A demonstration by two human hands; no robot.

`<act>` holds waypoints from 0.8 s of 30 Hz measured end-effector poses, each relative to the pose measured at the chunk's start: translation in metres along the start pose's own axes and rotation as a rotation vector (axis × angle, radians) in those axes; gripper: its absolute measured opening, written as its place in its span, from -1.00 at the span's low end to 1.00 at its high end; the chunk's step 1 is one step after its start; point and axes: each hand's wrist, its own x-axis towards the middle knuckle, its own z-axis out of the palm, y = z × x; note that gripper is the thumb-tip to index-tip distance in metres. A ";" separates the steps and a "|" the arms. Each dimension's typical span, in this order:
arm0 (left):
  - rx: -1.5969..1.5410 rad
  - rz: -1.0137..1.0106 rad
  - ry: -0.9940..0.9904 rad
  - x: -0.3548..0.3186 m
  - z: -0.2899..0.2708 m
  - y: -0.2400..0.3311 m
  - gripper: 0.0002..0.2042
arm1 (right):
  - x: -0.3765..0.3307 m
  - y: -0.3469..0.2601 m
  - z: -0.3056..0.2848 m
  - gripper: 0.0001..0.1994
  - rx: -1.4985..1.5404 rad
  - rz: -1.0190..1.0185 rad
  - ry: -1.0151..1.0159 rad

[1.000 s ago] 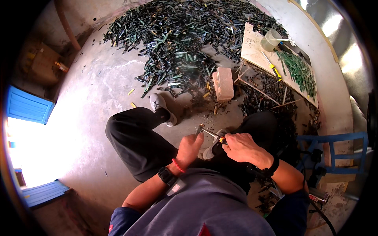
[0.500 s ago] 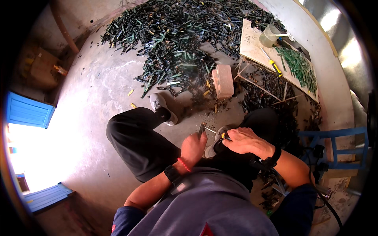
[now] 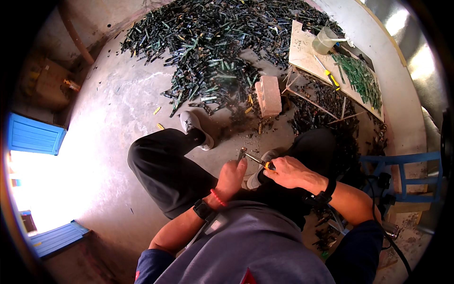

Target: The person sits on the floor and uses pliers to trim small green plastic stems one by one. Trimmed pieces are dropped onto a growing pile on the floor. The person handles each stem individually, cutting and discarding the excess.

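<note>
I sit low over a concrete floor with my knees apart. My left hand (image 3: pixel 232 177) pinches a small dark piece (image 3: pixel 242 152) between thumb and fingers just above my left knee. My right hand (image 3: pixel 289 171) grips a screwdriver (image 3: pixel 259 162) with a yellow and black handle, and its metal tip points left onto that small piece. The two hands are close together in front of my chest. A black watch sits on each wrist, and a red band circles the left one.
A large heap of dark green strips (image 3: pixel 213 52) covers the floor ahead. A pinkish brick (image 3: pixel 268 96) stands by it. A low board (image 3: pixel 302 52) at right carries green strips, a plastic jug (image 3: pixel 325 40) and a yellow tool. A blue metal stool (image 3: pixel 402 163) stands right; blue door panels (image 3: pixel 33 137) left.
Both hands stay together over the small piece; they have shifted slightly up and right in view as my head moved. The screwdriver tip remains on the piece.
</note>
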 end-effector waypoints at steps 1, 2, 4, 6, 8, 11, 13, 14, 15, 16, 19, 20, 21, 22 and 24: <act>0.006 -0.006 0.005 0.000 0.001 -0.001 -0.56 | -0.001 -0.001 -0.002 -0.60 -0.008 0.012 -0.028; 0.012 -0.014 0.011 0.000 0.001 -0.001 -0.55 | -0.002 -0.002 -0.006 -0.59 -0.016 0.023 -0.056; 0.024 -0.018 -0.002 -0.002 0.004 -0.002 -0.55 | -0.003 -0.003 -0.011 -0.59 -0.044 0.033 -0.089; 0.062 -0.001 -0.006 -0.004 0.004 0.004 -0.55 | -0.005 -0.002 -0.014 -0.60 -0.087 0.041 -0.095; 0.130 0.033 0.007 -0.007 0.002 0.015 -0.55 | -0.007 -0.002 -0.015 -0.62 -0.114 0.029 -0.066; 0.216 0.050 0.010 -0.007 0.005 0.016 -0.57 | -0.008 -0.005 -0.019 -0.65 -0.205 0.011 -0.048; 0.278 0.042 0.007 -0.009 0.006 0.020 -0.58 | -0.009 -0.009 -0.025 -0.67 -0.258 -0.003 -0.053; 0.310 0.040 0.006 -0.009 0.006 0.021 -0.58 | -0.010 -0.011 -0.028 -0.67 -0.272 -0.010 -0.059; 0.292 0.050 0.002 -0.009 0.006 0.019 -0.58 | -0.010 -0.013 -0.030 -0.68 -0.286 -0.018 -0.065; 0.273 0.061 -0.002 -0.009 0.006 0.017 -0.58 | -0.008 -0.014 -0.030 -0.68 -0.282 -0.026 -0.070; 0.231 0.041 -0.010 -0.007 0.006 0.013 -0.58 | -0.004 -0.013 -0.027 -0.67 -0.261 -0.033 -0.095; 0.220 0.025 -0.011 -0.007 0.006 0.012 -0.58 | -0.003 -0.012 -0.026 -0.66 -0.244 -0.030 -0.112; 0.218 0.024 -0.012 -0.006 0.007 0.010 -0.58 | -0.002 -0.012 -0.026 -0.65 -0.226 -0.026 -0.128; 0.216 0.024 -0.014 -0.005 0.007 0.008 -0.58 | -0.001 -0.012 -0.026 -0.64 -0.197 -0.009 -0.136; 0.206 0.029 -0.011 -0.005 0.006 0.007 -0.58 | 0.000 -0.011 -0.026 -0.62 -0.136 0.021 -0.152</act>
